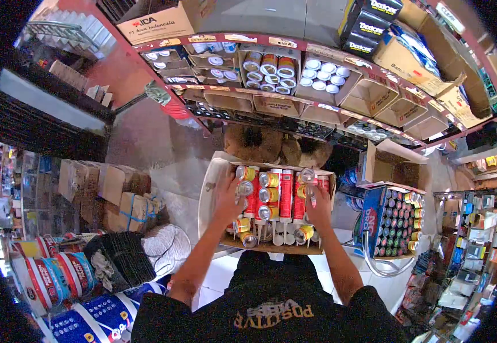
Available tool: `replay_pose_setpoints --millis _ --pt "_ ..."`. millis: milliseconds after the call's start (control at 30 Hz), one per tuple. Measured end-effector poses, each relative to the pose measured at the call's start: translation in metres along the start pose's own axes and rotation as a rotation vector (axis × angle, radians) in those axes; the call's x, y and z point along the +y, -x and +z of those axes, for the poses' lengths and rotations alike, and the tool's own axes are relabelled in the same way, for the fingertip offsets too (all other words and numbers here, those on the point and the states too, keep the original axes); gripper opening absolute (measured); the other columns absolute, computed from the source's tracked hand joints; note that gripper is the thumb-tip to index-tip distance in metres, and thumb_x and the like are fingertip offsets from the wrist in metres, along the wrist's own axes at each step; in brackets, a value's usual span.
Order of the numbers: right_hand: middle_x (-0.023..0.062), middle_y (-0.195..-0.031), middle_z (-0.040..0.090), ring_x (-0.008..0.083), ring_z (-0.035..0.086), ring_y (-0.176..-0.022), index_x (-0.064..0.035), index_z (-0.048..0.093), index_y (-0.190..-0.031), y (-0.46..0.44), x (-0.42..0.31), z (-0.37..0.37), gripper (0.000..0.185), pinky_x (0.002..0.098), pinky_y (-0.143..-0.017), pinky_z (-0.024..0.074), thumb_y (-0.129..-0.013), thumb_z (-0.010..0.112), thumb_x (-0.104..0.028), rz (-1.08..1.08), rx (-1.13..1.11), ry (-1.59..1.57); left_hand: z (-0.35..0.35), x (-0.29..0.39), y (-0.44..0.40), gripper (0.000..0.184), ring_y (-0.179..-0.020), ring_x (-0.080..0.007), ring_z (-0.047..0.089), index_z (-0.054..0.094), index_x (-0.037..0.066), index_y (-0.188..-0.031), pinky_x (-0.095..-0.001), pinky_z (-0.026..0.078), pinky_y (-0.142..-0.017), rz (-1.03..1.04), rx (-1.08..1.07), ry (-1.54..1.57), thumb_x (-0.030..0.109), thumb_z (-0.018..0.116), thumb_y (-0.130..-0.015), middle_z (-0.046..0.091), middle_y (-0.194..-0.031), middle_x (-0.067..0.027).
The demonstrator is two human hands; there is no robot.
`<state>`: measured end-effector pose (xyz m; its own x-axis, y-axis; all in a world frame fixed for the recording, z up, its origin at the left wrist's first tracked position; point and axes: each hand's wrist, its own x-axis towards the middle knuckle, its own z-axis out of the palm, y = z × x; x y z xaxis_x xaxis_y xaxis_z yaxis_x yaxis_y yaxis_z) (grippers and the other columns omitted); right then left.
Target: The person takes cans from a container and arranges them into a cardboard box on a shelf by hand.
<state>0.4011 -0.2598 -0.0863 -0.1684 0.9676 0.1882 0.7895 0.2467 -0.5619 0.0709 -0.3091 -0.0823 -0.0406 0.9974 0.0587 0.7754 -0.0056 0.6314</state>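
A cardboard box [207, 208] stands in front of my body, packed with red cartridge tubes [285, 197] whose pale nozzles point toward me. Yellow cans with silver ends [268, 195] lie over the tubes in columns. At the left side of the box, my left hand [227, 194] has its fingers curled against a can [245, 187]; the fingertips are partly hidden. My right hand [319, 207] reaches in at the right side, fingers bent round a can with a silver end [312, 200]. Another can [307, 175] lies just beyond the right fingertips.
A blue box of upright cans [394, 223] stands to the right, beside an open carton [394, 166]. Ahead, shelves hold boxed tins [324, 75]. On the left are wrapped cartons [131, 211], a white rope coil [167, 248] and large paint pails [60, 277].
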Motion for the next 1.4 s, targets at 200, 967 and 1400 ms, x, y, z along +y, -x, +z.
replay_pose_setpoints --millis 200,967,1400 --pt "0.0258 -0.121 0.057 0.0456 0.052 -0.115 -0.0023 0.051 -0.133 0.067 0.001 0.016 0.05 0.0545 -0.102 0.0419 -0.085 0.062 -0.009 0.163 -0.086 -0.243 0.011 0.013 0.087 0.071 -0.139 -0.0476 0.033 0.04 0.004 -0.146 -0.0551 0.03 -0.114 -0.164 -0.059 -0.008 0.014 0.068 -0.082 0.037 -0.147 -0.0295" --pt "0.0154 -0.115 0.065 0.0244 0.065 -0.1 -0.0031 0.055 -0.129 0.127 -0.006 -0.001 0.06 0.0368 -0.086 0.0527 -0.079 0.082 -0.023 0.454 0.085 -0.352 0.038 -0.025 0.154 0.059 -0.142 -0.0453 0.032 0.055 0.009 -0.136 -0.0585 0.033 -0.11 -0.127 -0.092 -0.128 0.019 0.069 -0.08 0.025 -0.157 -0.0255" --pt "0.0092 -0.108 0.066 0.0153 0.061 -0.096 -0.0006 0.064 -0.118 0.132 -0.029 -0.008 0.044 0.0304 -0.079 0.0524 -0.091 0.073 -0.035 0.654 -0.026 -0.945 0.054 0.043 0.179 0.068 -0.134 -0.0406 0.045 0.044 0.006 -0.145 -0.0525 0.034 -0.111 -0.172 -0.03 0.01 0.023 0.07 -0.084 0.043 -0.148 -0.0229"
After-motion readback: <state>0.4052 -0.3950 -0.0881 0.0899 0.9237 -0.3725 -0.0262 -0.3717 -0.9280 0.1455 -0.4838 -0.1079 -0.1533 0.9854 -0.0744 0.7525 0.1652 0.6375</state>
